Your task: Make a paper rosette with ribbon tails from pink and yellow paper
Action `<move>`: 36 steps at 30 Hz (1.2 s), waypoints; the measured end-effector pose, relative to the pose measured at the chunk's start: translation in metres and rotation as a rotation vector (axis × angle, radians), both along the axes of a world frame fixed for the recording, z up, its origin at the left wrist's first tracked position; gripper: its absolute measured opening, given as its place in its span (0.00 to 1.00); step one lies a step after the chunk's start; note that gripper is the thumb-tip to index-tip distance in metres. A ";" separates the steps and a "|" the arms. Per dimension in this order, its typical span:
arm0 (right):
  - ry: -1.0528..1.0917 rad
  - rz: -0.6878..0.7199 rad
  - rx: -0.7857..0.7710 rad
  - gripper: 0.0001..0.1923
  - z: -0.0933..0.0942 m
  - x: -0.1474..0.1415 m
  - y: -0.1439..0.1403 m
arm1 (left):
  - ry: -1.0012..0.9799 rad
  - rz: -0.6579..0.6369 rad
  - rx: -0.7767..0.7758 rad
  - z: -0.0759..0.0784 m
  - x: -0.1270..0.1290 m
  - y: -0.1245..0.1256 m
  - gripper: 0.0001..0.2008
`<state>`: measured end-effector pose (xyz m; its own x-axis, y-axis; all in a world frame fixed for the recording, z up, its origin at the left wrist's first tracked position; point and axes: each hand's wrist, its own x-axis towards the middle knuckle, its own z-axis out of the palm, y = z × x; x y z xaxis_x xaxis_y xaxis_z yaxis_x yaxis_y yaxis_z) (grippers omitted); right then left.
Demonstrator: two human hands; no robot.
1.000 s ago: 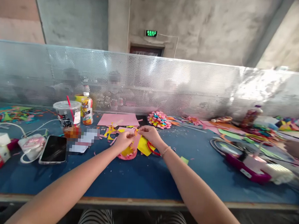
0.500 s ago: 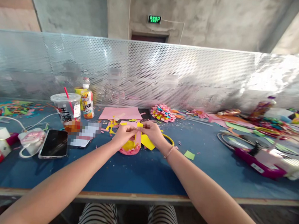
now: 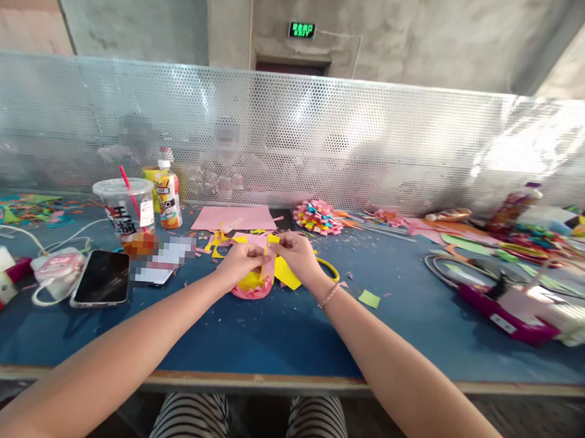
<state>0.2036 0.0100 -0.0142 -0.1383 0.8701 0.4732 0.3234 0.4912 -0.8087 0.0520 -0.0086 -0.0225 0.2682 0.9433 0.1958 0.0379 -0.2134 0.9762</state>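
Both hands meet over the middle of the table, fingers pinched. My left hand is closed on a pink paper strip that hangs down between the hands. A narrow yellow paper strip lies against it, and its upper end is pinched by my right hand. The fingers partly hide where the two strips meet. Just below is a round pink paper piece with yellow in its middle. Beside my right hand lie a yellow paper sheet and a yellow ring-shaped handle.
To the left stand a plastic cup, a drink bottle and a phone. A pink sheet and a multicoloured paper flower lie behind my hands. A purple power strip with cables is on the right.
My fingers have shifted slightly on the paper: the left ones sit lower on the strips, and more of the yellow strip shows between the hands. The camera view has tilted slightly.
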 end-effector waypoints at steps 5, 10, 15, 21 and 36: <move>-0.003 0.012 0.030 0.11 0.002 -0.001 -0.001 | 0.028 0.012 -0.008 0.001 -0.001 0.001 0.06; -0.039 0.018 0.058 0.11 0.002 -0.002 -0.001 | 0.046 0.015 -0.004 0.002 -0.003 0.002 0.04; -0.055 -0.020 0.071 0.11 0.004 -0.005 -0.005 | -0.030 0.013 -0.020 -0.001 -0.001 0.001 0.04; -0.079 -0.044 0.082 0.08 0.006 -0.005 -0.008 | -0.278 -0.114 -0.183 -0.003 0.004 -0.004 0.14; -0.096 -0.067 0.118 0.08 0.004 -0.005 -0.007 | -0.015 -0.091 0.023 0.001 0.004 -0.008 0.09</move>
